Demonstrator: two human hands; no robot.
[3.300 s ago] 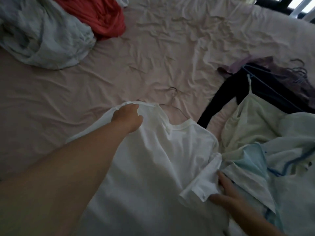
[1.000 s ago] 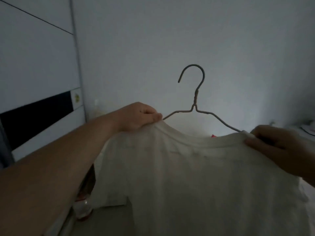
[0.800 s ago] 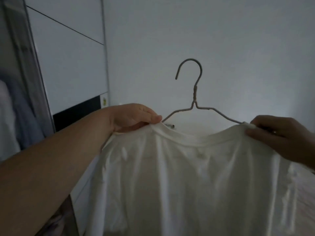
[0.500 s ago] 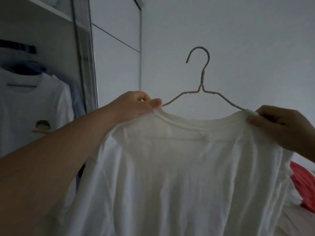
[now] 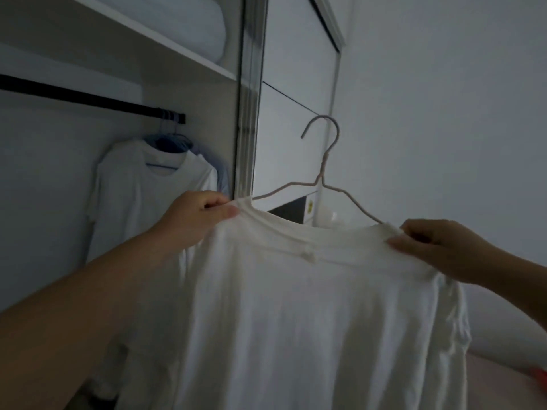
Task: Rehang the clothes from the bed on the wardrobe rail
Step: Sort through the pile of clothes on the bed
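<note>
Wardrobe (image 5: 207, 93) beside, shirt (image 5: 310, 321) between hands (image 5: 196, 220)

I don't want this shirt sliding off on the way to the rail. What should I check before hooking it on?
1. Left hand pinches the white T-shirt at the shoulder: ok.
2. Right hand pinches the other shoulder: ok.
3. Wire hanger sits inside the collar, hook upright: ok.
4. Hook is at the wardrobe rail: not ok, it is off to the right, in front of the sliding door.
5. Free rail left of the hung white shirt: ok.
6. Hanger ends seated in both shoulders: cannot tell, hidden by fabric.
</note>
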